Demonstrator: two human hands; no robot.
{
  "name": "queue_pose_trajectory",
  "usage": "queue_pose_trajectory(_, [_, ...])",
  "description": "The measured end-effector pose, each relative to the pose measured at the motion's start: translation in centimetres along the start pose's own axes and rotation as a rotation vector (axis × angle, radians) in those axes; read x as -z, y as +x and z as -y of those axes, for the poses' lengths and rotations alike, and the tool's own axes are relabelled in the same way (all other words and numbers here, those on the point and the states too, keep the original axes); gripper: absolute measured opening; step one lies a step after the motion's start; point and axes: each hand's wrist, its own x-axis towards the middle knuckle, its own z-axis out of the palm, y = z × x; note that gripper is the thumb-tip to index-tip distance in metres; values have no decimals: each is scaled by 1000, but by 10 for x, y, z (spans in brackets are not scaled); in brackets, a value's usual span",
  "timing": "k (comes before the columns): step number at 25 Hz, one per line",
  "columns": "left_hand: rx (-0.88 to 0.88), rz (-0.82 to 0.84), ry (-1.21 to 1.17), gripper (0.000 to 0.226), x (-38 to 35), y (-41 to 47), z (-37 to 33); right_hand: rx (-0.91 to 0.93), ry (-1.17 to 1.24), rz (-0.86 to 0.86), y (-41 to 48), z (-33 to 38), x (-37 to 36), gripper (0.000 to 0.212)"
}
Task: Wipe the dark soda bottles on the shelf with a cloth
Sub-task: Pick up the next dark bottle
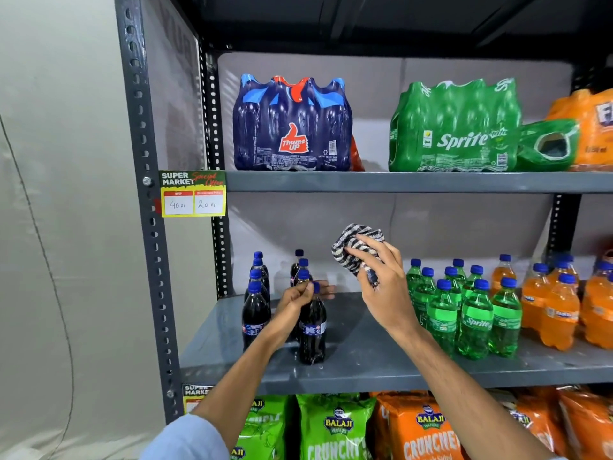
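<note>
Dark cola fills the soda bottle (pixel 312 330) being gripped at the neck by the left hand (pixel 296 302), standing upright on the grey shelf (pixel 365 356). A striped cloth (pixel 356 249) is bunched up and clutched in the right hand (pixel 381 280), held above and just right of that bottle. More dark bottles (pixel 256 307) are crowded behind and left of the left hand. Green Sprite bottles (pixel 471 313) are packed right of the right hand, with orange ones (pixel 550 307) further out. Snack bags (pixel 335 429) are seen below both forearms.
</note>
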Motion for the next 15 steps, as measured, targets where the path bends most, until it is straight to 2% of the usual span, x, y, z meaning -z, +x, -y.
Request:
queue_pose_trajectory(5, [27,-27,49,41,-5,-7,0,-10,19,0,-9,1,3,52])
queue_pose_trajectory(10, [-21,-139,-185,33,-7,-13,-14,-34,40,-27,-25,-1,7,50])
queue_pose_trajectory(12, [-45,-185,-289,37,-9,-14,-30,-36,59,-54,-29,2,9,51])
queue_pose_trajectory(15, [-60,-219,-336,37,-18,-16,-58,-27,113,-85,-33,18,5,55])
